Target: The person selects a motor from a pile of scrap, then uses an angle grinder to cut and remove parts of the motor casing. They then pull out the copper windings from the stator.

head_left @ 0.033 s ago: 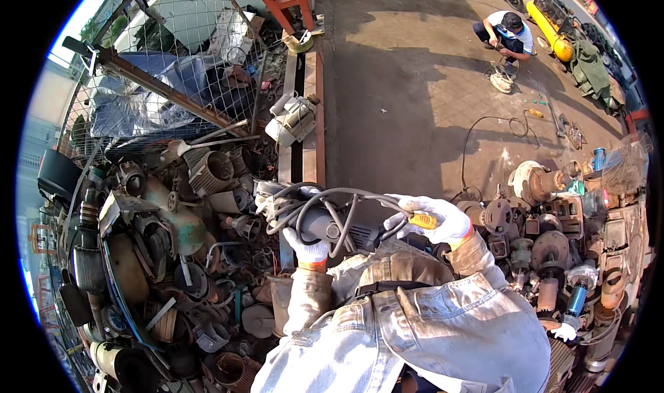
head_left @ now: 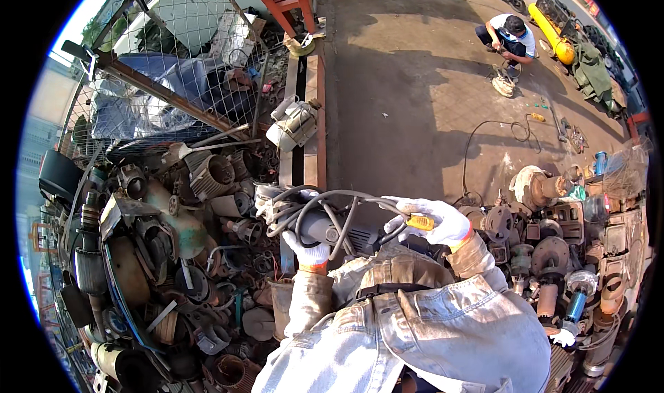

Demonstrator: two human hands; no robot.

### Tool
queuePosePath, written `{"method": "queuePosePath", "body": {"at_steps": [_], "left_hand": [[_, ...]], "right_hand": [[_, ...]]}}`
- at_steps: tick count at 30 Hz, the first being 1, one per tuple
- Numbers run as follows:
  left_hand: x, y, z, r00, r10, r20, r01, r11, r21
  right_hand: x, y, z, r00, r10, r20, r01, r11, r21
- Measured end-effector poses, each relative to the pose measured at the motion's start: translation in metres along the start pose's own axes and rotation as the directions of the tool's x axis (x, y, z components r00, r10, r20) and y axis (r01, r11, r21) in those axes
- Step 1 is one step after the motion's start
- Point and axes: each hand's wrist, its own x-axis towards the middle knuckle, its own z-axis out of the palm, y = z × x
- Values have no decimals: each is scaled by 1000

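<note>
My left hand [head_left: 304, 251], in a white work glove with an orange cuff, grips a grey and silver hand-held power tool [head_left: 321, 227], apparently an angle grinder, from beneath its head end. A grey cable [head_left: 356, 199] is looped several times over and around it. My right hand [head_left: 439, 220], also gloved, is closed on the cable near the tool's rear, with a yellow plug [head_left: 420, 223] against the fingers. The tool is held across the front of my body, above my denim-clad lap; parts of it are hidden by the loops.
Scrap motor housings and metal parts [head_left: 207, 178] lie heaped at left; flanges and shafts [head_left: 550, 254] at right. A wire mesh fence [head_left: 166, 81] and steel rail [head_left: 321, 137] stand ahead. On the concrete beyond, another person [head_left: 515, 43] squats near a yellow cylinder [head_left: 550, 33] and a loose cord [head_left: 470, 144].
</note>
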Motion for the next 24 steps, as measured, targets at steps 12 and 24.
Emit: {"method": "queuePosePath", "body": {"at_steps": [12,24], "left_hand": [[231,-75,39,955,-280,93,291,946,-142],[379,-127,114,828,-488,277,503,864,20]], "right_hand": [[121,-84,-113,938,-149,-314,-286,181,-941],[185,-216,-178,651,-404,-643,-49,822,-567]]}}
